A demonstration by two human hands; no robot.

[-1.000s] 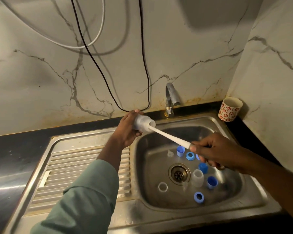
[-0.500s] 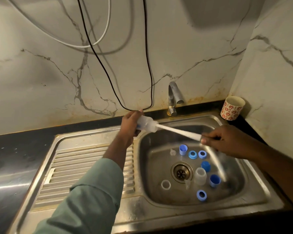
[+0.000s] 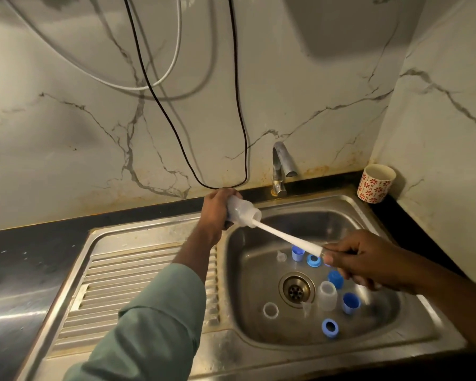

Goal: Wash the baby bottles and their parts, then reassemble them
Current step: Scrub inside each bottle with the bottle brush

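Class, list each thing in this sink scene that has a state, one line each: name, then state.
Bottle: held tilted in left hand, brush inside.
Brush: handle gripped by right hand.
Tap: no water seen running.
Second bottle: upright in sink, uncapped.
Cup: upright on counter.

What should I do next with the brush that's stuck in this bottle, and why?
Probably keep scrubbing: push the brush deeper and twist. Your left hand grips the bottle above the sink rim, your right hand holds the handle, and the head sits inside the mouth. The tap shows no water, so rinsing likely comes later.
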